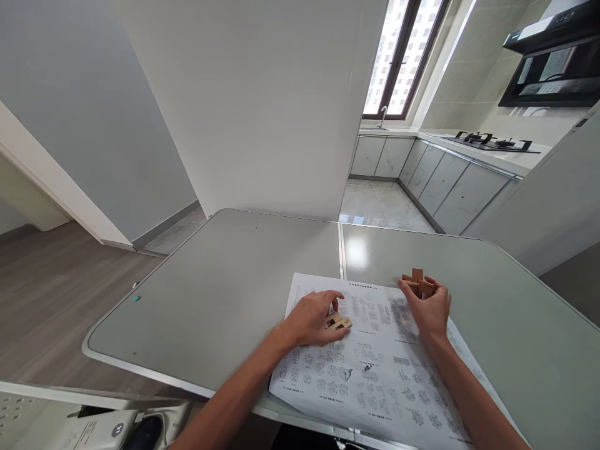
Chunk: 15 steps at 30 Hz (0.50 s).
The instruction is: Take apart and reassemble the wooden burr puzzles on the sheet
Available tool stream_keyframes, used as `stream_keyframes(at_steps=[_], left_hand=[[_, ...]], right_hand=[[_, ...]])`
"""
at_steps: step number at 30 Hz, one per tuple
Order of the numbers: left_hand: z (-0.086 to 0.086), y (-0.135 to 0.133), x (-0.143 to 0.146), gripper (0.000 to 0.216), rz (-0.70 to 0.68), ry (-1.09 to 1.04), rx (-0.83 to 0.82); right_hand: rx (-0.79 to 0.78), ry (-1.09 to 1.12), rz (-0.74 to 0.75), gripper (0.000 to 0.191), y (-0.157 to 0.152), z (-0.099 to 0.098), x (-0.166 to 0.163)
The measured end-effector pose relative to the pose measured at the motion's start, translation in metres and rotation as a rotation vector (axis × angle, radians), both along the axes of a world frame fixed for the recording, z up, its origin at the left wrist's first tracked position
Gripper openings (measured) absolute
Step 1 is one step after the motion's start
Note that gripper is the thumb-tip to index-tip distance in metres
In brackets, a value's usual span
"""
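Note:
A large printed instruction sheet (379, 369) with many small diagrams lies on the grey-green table (225, 287). My left hand (313, 319) rests on the sheet with its fingers curled over a small notched wooden puzzle piece (338, 322). My right hand (427, 306) is closed on a partly assembled wooden cross-shaped puzzle (417, 282), which it holds upright just above the sheet's far right edge.
A seam (341, 250) splits the table into two leaves. A white wall (262, 106) stands right behind it. A kitchen with cabinets (450, 181), a gas hob (492, 142) and a window (403, 56) lies to the right. Wooden floor is at the left.

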State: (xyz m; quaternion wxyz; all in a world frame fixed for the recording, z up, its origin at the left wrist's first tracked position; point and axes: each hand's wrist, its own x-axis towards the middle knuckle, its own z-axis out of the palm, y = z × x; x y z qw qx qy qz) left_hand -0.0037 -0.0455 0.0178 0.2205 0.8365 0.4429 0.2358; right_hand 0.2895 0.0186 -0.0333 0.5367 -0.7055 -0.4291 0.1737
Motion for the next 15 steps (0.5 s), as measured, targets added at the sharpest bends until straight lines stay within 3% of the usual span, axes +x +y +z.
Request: stream_keyframes(at_steps=[6, 15], left_hand=[[0.0028, 0.0029, -0.0010, 0.032, 0.093, 0.002, -0.043], [-0.0019, 0.0089, -0.0026, 0.023, 0.313, -0.039, -0.067]], right_hand=[[-0.021, 0.027, -0.019, 0.077, -0.0001, 0.0027, 0.0021], [-0.010, 0.061, -0.038, 0.078, -0.0020, 0.0079, 0.0021]])
